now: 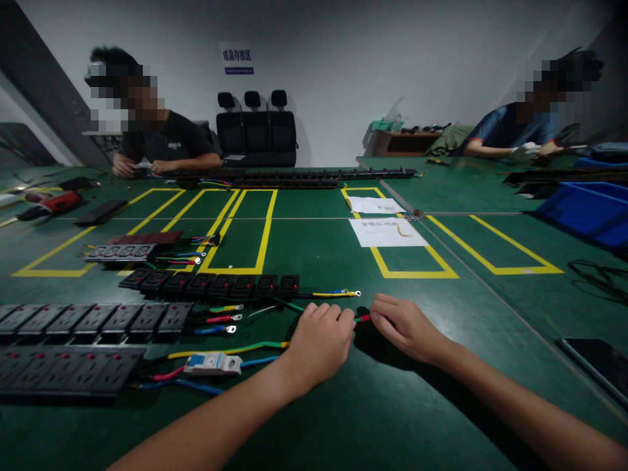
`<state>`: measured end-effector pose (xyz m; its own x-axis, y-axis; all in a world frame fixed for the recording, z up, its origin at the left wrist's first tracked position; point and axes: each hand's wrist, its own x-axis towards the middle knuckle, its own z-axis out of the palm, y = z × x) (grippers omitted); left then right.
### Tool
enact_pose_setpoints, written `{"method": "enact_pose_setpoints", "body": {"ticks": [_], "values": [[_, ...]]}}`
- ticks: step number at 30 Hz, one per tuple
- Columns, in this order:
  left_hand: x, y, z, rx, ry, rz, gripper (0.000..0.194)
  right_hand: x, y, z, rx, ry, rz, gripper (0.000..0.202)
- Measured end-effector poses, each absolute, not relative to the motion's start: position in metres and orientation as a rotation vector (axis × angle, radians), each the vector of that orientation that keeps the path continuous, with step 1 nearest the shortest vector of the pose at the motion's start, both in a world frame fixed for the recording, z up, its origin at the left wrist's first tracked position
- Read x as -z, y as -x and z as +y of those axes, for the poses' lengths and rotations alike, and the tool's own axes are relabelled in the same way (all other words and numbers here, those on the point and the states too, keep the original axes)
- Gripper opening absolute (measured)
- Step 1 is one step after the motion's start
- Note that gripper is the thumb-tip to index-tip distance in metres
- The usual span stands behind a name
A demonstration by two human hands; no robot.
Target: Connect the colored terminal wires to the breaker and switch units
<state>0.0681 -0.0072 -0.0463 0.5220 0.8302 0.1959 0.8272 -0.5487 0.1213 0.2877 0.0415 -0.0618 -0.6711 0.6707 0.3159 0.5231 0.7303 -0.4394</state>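
Left hand (pixel 328 337) and right hand (pixel 403 326) were both curled closed over the bench (pixel 314 243), right of the black socket strip (pixel 212 285). The left gripped a green wire (pixel 294 306), the right pinched its red sleeve (pixel 364 318); uneven tugging could have dragged the strip or loosened the sleeve.

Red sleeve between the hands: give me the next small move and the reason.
I'd probably have the right hand nudge the red sleeve gently toward the left hand, because the left grips the green wire while the right is at the sleeve's other end.
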Motion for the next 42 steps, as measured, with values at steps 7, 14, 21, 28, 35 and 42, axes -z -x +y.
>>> {"method": "enact_pose_setpoints", "body": {"ticks": [7,14,21,28,35,42], "values": [[0.0477,-0.0682,-0.0073,-0.374,-2.732,1.487,0.014,0.0625,-0.2881,0.0416,-0.438,0.910,-2.470,0.029],[0.0479,-0.0682,-0.0078,-0.385,-2.723,1.493,0.015,0.0646,-0.2892,0.0416,-0.425,0.920,-2.476,0.028],[0.0486,-0.0677,-0.0079,-0.409,-2.729,1.476,0.014,0.0640,-0.2884,0.0414,-0.417,0.917,-2.474,0.029],[0.0479,-0.0673,-0.0080,-0.398,-2.736,1.477,0.014,0.0633,-0.2885,0.0412,-0.438,0.919,-2.471,0.029],[0.0490,-0.0677,-0.0076,-0.388,-2.727,1.488,0.016,0.0654,-0.2891,0.0419,-0.430,0.921,-2.484,0.030],[0.0484,-0.0673,-0.0073,-0.393,-2.733,1.483,0.016,0.0645,-0.2891,0.0419,-0.438,0.914,-2.484,0.028]]}}
